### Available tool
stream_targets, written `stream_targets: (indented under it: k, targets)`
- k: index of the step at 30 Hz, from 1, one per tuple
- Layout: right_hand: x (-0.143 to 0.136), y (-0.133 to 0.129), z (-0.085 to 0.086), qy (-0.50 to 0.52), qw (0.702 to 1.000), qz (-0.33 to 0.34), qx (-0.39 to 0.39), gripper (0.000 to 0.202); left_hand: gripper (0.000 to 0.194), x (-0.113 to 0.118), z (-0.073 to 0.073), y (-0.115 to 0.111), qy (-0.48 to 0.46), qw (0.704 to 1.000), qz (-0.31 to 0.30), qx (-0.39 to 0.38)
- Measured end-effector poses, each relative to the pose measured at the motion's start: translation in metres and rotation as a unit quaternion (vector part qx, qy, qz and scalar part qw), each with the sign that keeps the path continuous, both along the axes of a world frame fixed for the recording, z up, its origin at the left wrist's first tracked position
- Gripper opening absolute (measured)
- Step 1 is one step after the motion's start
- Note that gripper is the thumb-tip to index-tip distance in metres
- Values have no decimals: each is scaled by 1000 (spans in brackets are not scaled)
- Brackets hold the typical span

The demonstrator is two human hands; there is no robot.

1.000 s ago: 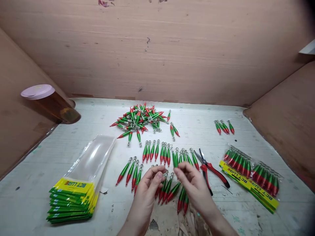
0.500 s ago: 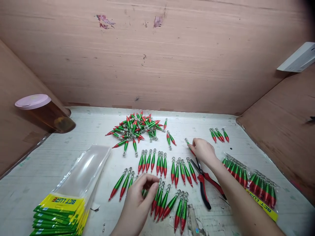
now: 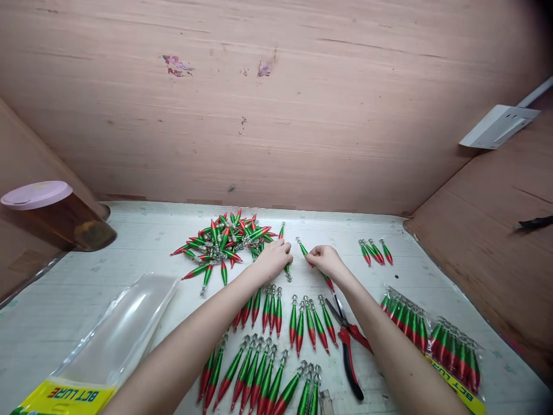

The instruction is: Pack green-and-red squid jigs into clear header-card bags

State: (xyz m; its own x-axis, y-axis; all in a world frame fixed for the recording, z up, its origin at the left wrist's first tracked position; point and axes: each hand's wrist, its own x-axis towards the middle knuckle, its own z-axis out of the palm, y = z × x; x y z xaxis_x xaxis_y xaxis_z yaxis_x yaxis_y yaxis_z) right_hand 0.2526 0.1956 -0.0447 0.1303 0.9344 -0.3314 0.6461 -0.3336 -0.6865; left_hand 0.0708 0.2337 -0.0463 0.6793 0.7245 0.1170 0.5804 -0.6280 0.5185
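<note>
My left hand (image 3: 275, 259) reaches to the right edge of a pile of green and red lures (image 3: 224, 233), its fingers closed over a lure whose hooked end (image 3: 288, 276) pokes out below. To its right, my right hand (image 3: 323, 259) pinches a green and red lure (image 3: 302, 246), hooks pointing up and left. Another lure (image 3: 329, 283) lies under that hand, beside the red-handled pliers (image 3: 349, 346). Rows of lures (image 3: 302, 325) lie side by side nearer to me, partly hidden by my left forearm.
Clear bags with yellow headers (image 3: 82, 397) lie at the left front, below a lidded cup (image 3: 56, 216). Filled bags (image 3: 453, 357) are at the right. Several loose lures (image 3: 375, 252) sit at the back right. A white socket (image 3: 499, 127) is on the wall.
My left hand has moved from the front lure rows up to the lures beside the pile. My right hand has shifted left with a lure. The view has tilted and turned slightly.
</note>
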Motion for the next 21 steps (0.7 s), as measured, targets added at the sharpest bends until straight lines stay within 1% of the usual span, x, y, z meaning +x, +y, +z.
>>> stream_targets:
  k: [2, 4, 6, 9, 11, 13, 14, 15, 16, 17, 18, 19, 20, 21]
  targets:
    - [9, -13, 3, 80, 997, -4, 11, 26, 5, 1, 0, 4, -8, 1000, -27, -8]
    - [13, -27, 7, 159, 987, -9, 27, 23, 15, 2, 3, 2, -33, 999, -29, -21]
    - [14, -41, 11, 233, 971, -17, 45, 28, 17, 0, 7, -8, -70, 997, -4, -39]
    - [8, -61, 19, 326, 943, -27, 57, 35, 12, -9, 14, -37, -139, 985, 64, -81]
    - [1, -74, 23, 371, 927, -31, 55, 36, 19, -17, 19, -63, -185, 969, 95, -131]
    - [-8, -87, 26, 405, 913, -33, 49, 35, 29, -26, 23, -89, -221, 952, 102, -187]
    - [-14, -93, 27, 417, 907, -32, 46, 35, 32, -31, 24, -100, -250, 935, 106, -228]
    - [-19, -99, 27, 428, 902, -30, 43, 35, 33, -35, 26, -110, -295, 904, 113, -287]
    - [-24, -105, 28, 439, 897, -25, 40, 35, 33, -40, 26, -118, -347, 860, 123, -354]
    - [-29, -110, 27, 447, 893, -20, 38, 35, 33, -44, 27, -125, -397, 806, 134, -418]
    - [-34, -114, 27, 453, 891, -13, 36, 34, 33, -47, 27, -131, -438, 752, 144, -471]
    - [-38, -119, 26, 456, 889, -5, 33, 32, 33, -50, 28, -135, -465, 710, 151, -507]
    - [-43, -122, 26, 456, 889, 4, 30, 31, 32, -53, 28, -139, -476, 690, 156, -522]
    - [-46, -125, 25, 455, 890, 12, 27, 29, 31, -55, 29, -142, -481, 683, 159, -527]
